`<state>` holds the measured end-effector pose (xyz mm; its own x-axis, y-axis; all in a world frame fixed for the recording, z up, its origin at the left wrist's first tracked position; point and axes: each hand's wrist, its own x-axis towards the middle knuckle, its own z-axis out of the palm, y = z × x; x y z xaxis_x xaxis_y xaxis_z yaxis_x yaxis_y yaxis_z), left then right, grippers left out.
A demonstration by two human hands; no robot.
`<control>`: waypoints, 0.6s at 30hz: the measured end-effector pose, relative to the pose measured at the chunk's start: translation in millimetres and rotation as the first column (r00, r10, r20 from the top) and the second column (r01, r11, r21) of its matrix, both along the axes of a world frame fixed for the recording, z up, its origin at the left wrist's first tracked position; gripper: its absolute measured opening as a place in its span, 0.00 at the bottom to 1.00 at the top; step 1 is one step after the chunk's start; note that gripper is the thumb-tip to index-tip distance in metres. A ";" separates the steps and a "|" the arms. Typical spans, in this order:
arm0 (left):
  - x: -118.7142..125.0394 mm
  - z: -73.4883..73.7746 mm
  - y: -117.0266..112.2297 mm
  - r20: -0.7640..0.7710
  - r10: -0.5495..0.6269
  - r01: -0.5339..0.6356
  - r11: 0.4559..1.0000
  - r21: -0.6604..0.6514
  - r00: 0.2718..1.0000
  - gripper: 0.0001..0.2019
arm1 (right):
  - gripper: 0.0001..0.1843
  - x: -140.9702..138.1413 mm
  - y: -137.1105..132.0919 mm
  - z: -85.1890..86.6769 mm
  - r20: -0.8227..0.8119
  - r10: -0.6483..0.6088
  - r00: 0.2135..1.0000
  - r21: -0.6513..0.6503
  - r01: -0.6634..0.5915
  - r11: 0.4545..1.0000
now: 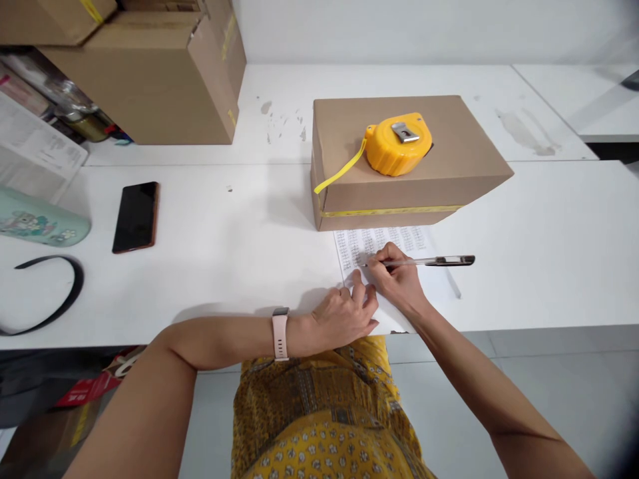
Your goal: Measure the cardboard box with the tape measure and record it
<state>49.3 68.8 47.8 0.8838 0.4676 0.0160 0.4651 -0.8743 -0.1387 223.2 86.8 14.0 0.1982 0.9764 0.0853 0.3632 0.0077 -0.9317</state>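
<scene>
My right hand [399,283] grips a clear-barrelled pen [452,261] with a black cap on its rear end. The pen's tip meets a white sheet of paper [424,247] covered in columns of small handwritten marks. My left hand [345,313] rests on the sheet's lower left part, index finger stretched toward the pen tip and the other fingers loosely bent, holding nothing. Just beyond the hands sits a closed brown cardboard box [439,189], covering the far part of the sheet. On top of it lies a yellow tape measure [399,146] with a yellow strap.
A black phone [136,217] lies on the white table [239,266] at left. Near it are a mint-green bottle [44,216] and a curved black band [74,293]. Larger cardboard boxes [164,86] stand at the back left, beside papers [34,146].
</scene>
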 end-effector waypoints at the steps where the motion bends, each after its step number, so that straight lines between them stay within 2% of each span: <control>1: -0.1 0.1 -0.2 0.001 0.001 -0.001 1.000 0.003 1.000 0.27 | 0.11 0.2 -0.1 0.3 0.002 -0.004 1.000 0.002 0.004 1.000; 9: 0.9 -4.2 -0.7 0.008 0.007 -0.007 1.000 0.010 1.000 0.28 | 0.11 0.5 0.5 0.1 0.001 -0.001 1.000 0.006 0.001 1.000; 18: -0.1 0.6 0.0 -0.008 0.004 -0.004 1.000 -0.015 1.000 0.28 | 0.11 -0.3 1.2 2.1 0.000 -0.007 1.000 0.003 0.007 1.000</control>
